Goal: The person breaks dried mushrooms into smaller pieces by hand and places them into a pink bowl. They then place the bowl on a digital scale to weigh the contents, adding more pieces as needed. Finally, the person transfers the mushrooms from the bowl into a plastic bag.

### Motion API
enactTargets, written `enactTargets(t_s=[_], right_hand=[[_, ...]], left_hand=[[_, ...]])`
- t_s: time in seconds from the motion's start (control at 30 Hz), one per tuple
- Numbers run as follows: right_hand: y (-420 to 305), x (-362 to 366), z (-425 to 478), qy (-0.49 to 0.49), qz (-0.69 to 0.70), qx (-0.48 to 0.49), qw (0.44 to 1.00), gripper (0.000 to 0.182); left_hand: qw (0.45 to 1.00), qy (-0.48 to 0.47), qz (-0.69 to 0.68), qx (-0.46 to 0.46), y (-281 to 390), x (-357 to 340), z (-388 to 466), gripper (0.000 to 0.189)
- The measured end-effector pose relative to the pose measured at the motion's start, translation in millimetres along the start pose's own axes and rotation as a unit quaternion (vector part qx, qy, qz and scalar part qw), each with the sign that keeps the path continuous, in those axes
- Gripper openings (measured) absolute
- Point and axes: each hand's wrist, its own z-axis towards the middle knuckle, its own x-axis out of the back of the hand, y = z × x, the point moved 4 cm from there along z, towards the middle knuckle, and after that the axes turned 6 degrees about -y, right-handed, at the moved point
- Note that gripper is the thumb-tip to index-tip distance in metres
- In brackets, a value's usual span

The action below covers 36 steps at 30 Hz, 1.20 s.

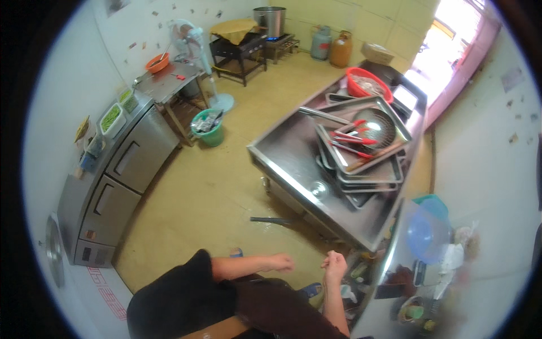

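My left hand [280, 263] is held in front of my body over the floor, its fingers curled in, with nothing visible in it. My right hand [335, 266] is raised beside the near corner of a stainless-steel sink table [292, 167], fingers folded, and I see nothing in it. The two hands are apart. On the sink table lies a stack of metal trays [347, 165]. The top tray carries a round, long-handled pan or strainer [374, 128] and red-tipped tongs [353, 139]. A drain fitting [318, 189] shows in the table's surface.
A dark pipe [269, 220] lies on the wet floor. A steel counter [394, 250] at right holds a blue basin [427, 233]. Drawer fridges [123, 169] line the left wall. A green bucket [209, 131], a fan [211, 84] and a pot [271, 21] over a lit burner stand farther off.
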Motion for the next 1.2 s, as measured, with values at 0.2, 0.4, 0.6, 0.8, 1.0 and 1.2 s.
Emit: enactTargets(t_s=[0.2,0.4,0.6,0.8,1.0,1.2], right_hand=[[68,-241,17,-0.179,-0.158,-0.152,0.959,0.017],[63,-428,55,-0.431,-0.250,-0.163,0.852,0.020],[59,-534,172,-0.344,-0.184,-0.192,0.900,0.015],[23,-659,312,-0.344,-0.148,-0.205,0.904,0.017],[-68,-747,460,-0.319,-0.117,-0.103,0.935,0.021],[-148,-786,592,-0.268,-0.109,-0.099,0.952,0.023]], left_hand=[[0.952,0.185,-0.232,-0.070,-74,168,-159,0.019],[0.869,0.350,-0.317,-0.145,-60,303,-271,0.023],[0.865,0.353,-0.327,-0.141,-37,429,-274,0.025],[0.920,0.344,-0.154,-0.106,60,608,-263,0.030],[0.920,0.368,-0.076,-0.115,181,772,-251,0.028],[0.947,0.310,-0.052,-0.066,244,922,-180,0.023]])
